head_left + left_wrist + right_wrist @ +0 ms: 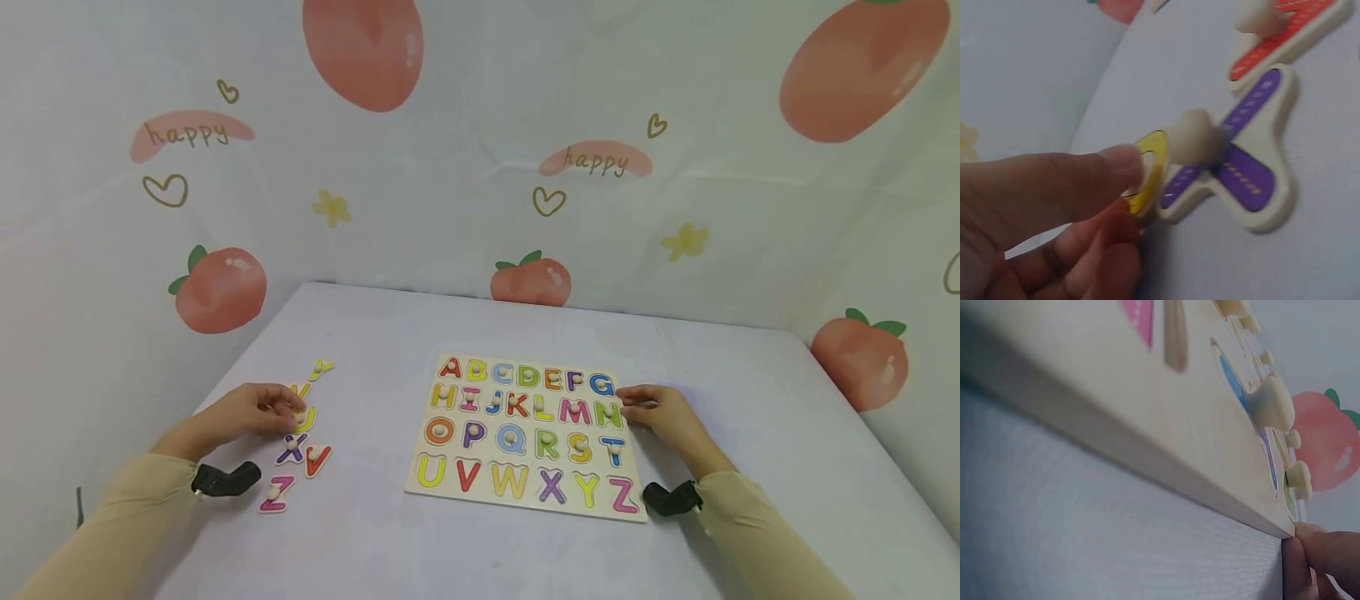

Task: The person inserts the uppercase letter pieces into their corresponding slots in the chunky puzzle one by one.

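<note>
My left hand (262,408) pinches the yellow letter U (1152,165) between thumb and fingers, close to the table. Touching or nearly touching it is the purple letter X (1254,169) with its round wooden knob. A red V (317,460) and a pink Z (277,494) lie nearer the front; a yellow W (299,393), partly hidden by the hand, and a yellow Y (321,369) lie farther back. My right hand (660,412) grips the right edge of the wooden alphabet puzzle board (420,450), thumb on top near N. Knobbed letters fill its upper rows; the bottom row shows bare coloured recesses.
A white table (367,533) carries the board and the loose letters. Behind it hangs a pale cloth (450,208) printed with fruit, hearts and words. Black wrist mounts (227,480) stick out from both sleeves.
</note>
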Tool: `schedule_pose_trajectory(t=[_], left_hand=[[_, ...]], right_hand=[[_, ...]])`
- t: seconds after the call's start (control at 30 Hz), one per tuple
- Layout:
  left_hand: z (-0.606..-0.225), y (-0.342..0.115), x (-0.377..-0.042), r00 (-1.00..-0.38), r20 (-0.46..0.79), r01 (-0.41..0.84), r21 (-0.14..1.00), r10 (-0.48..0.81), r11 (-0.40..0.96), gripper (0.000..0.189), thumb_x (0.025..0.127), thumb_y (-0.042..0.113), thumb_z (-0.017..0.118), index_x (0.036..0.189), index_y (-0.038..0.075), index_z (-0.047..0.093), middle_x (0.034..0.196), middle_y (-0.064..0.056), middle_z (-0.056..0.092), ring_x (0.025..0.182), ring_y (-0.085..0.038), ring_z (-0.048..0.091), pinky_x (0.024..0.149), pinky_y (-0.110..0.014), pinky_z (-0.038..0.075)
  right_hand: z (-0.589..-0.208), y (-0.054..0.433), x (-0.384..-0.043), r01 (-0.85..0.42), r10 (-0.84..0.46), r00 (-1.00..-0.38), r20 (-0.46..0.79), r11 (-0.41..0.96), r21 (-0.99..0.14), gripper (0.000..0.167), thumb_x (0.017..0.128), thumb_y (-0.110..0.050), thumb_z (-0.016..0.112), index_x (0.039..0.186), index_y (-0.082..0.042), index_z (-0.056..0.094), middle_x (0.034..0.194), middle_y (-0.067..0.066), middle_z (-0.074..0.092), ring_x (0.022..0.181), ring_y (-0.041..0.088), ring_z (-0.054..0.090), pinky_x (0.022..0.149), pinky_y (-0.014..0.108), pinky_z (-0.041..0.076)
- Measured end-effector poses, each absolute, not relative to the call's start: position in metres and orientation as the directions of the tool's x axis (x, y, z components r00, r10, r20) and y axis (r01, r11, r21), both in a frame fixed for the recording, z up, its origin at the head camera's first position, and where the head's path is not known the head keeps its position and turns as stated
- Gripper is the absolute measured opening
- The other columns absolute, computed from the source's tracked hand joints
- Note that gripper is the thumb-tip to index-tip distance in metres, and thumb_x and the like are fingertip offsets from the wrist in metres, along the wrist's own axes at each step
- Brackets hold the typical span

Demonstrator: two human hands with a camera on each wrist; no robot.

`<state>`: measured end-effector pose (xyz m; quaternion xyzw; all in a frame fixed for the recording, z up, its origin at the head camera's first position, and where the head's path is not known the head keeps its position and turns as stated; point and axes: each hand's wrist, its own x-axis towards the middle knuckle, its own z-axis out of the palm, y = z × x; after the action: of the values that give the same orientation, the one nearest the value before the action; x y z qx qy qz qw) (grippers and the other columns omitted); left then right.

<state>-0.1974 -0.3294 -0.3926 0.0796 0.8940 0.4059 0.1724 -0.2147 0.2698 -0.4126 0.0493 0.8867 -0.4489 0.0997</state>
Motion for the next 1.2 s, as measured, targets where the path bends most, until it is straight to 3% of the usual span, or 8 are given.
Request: schedule_pose_trajectory(t=[0.3, 0.67, 0.93, 1.2], left_hand=[[-0.397, -0.322, -0.194, -0.95, -0.201, 0.032, 0.698, 0.239, 0.715, 0.03, 0.082, 0.018, 0.076, 0.102, -0.002, 0.065, 0.077, -0.003, 0.057, 0.067, -0.01, 0.051, 0.06, -0.022, 0.046], [-0.374, -0.31, -0.203, -0.943, -0.23, 0.025, 0.672, 0.242, 0.74, 0.029, 0.086, 0.023, 0.073, 0.102, 0.0, 0.067, 0.082, -0.003, 0.063, 0.075, -0.018, 0.057, 0.065, -0.027, 0.052], [-0.34, -0.252, -0.193, -0.929, -0.138, 0.13, 0.747, 0.344, 0.652, 0.025, 0.086, 0.021, 0.073, 0.1, 0.002, 0.067, 0.082, -0.005, 0.065, 0.073, -0.018, 0.061, 0.069, -0.035, 0.055], [-0.352, -0.189, -0.173, -0.894, -0.164, 0.134, 0.79, 0.416, 0.598, 0.02, 0.082, 0.018, 0.075, 0.095, 0.005, 0.069, 0.074, -0.001, 0.061, 0.068, -0.016, 0.058, 0.065, -0.035, 0.052]], right_hand=[[-0.413, 0.269, -0.216, 0.156, -0.008, -0.98, -0.201, 0.605, -0.781, 0.036, 0.091, -0.01, 0.066, 0.123, 0.004, 0.061, 0.111, 0.018, 0.066, 0.083, 0.009, 0.058, 0.066, 0.02, 0.05], [-0.411, 0.27, -0.215, 0.155, -0.008, -0.979, -0.201, 0.608, -0.778, 0.037, 0.091, -0.011, 0.066, 0.124, 0.005, 0.06, 0.112, 0.02, 0.066, 0.082, 0.008, 0.058, 0.065, 0.022, 0.049], [-0.411, 0.271, -0.213, 0.156, -0.001, -0.98, -0.197, 0.609, -0.778, 0.037, 0.091, -0.012, 0.066, 0.124, 0.004, 0.06, 0.114, 0.02, 0.066, 0.082, 0.007, 0.058, 0.066, 0.021, 0.049], [-0.415, 0.271, -0.215, 0.156, 0.003, -0.981, -0.195, 0.609, -0.778, 0.037, 0.091, -0.014, 0.067, 0.123, 0.003, 0.061, 0.115, 0.02, 0.065, 0.082, 0.009, 0.057, 0.066, 0.022, 0.049]])
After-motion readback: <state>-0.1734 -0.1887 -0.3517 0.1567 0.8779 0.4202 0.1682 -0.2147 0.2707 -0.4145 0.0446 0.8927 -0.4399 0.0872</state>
